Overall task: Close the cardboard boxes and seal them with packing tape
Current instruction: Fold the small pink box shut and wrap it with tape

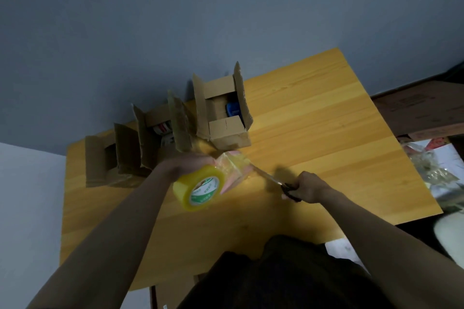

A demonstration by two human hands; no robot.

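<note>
Three open cardboard boxes stand in a row on the wooden table [313,133]: a right box [227,133] with a blue item inside, a middle box [155,138] and a left box [100,160], all with flaps up. My left hand [187,162] grips a yellowish roll of packing tape [199,187] above the table, with a pulled-out stretch of clear tape [232,168] hanging beside it. My right hand [307,187] holds black-handled scissors [278,182], whose blades point toward the tape strip.
A grey wall stands behind the table. To the right lie a brown flat carton [421,110] and crumpled plastic bags [431,170] on the floor. My dark-clothed lap [288,276] is at the table's near edge.
</note>
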